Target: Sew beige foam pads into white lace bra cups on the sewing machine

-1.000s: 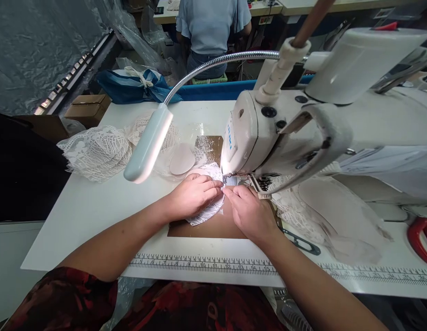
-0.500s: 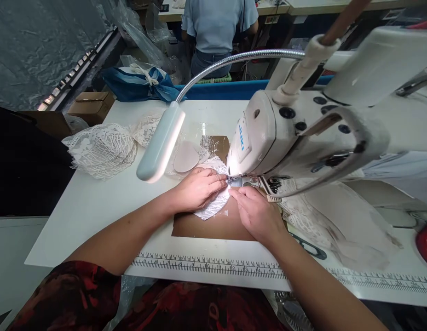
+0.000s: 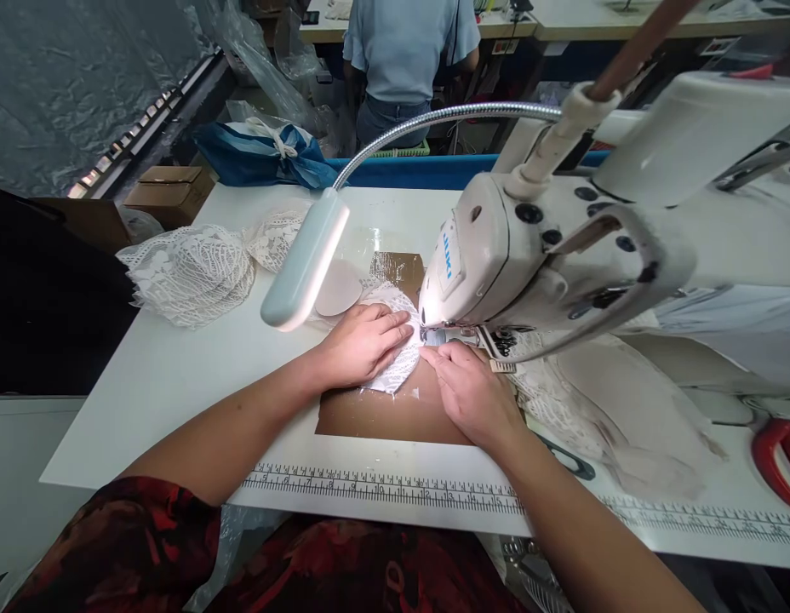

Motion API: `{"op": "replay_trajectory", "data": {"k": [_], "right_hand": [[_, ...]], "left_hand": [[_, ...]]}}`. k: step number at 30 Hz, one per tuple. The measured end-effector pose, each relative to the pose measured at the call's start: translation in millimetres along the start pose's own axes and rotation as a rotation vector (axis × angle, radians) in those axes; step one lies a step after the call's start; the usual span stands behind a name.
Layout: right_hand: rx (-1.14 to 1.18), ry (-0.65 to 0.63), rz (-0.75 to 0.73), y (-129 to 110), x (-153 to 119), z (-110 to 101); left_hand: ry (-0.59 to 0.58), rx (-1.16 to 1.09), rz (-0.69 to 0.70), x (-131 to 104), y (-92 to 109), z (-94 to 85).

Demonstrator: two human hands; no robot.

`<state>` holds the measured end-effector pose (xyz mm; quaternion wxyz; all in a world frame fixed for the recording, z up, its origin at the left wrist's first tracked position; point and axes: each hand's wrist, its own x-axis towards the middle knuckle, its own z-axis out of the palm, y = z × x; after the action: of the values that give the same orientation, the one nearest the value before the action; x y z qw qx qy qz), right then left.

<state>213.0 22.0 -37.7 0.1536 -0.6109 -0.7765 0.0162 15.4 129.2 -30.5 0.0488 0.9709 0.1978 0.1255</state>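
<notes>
Lace pc (image 3: 401, 372), rounded, openwork, under flat L fingers (image 3: 391, 322), R fingers (image 3: 436, 358) narrow at edge

Grey sheeting (image 3: 82, 77) at left — cardboard box (image 3: 170, 194) | pale tables (image 3: 577, 19) behind

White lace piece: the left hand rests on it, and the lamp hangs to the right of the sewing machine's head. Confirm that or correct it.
The lamp's side is wrong: the head view shows the lamp hanging to the left of the sewing machine's head. The left hand does rest on the white lace piece.
</notes>
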Motion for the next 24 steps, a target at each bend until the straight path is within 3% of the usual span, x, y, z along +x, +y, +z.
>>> {"op": "replay_trajectory", "data": {"k": [6, 16, 24], "right_hand": [[0.037, -0.006, 0.090, 4, -7, 6], [0.079, -0.009, 0.077, 3, -5, 6], [0.008, -0.013, -0.040, 1, -2, 0]], "left_hand": [[-0.050, -0.070, 0.078, -8, 5, -4.3], [-0.020, -0.192, -0.029, -2, 8, -1.2], [-0.122, -0.297, -0.054, -1, 3, -11.5]]}}
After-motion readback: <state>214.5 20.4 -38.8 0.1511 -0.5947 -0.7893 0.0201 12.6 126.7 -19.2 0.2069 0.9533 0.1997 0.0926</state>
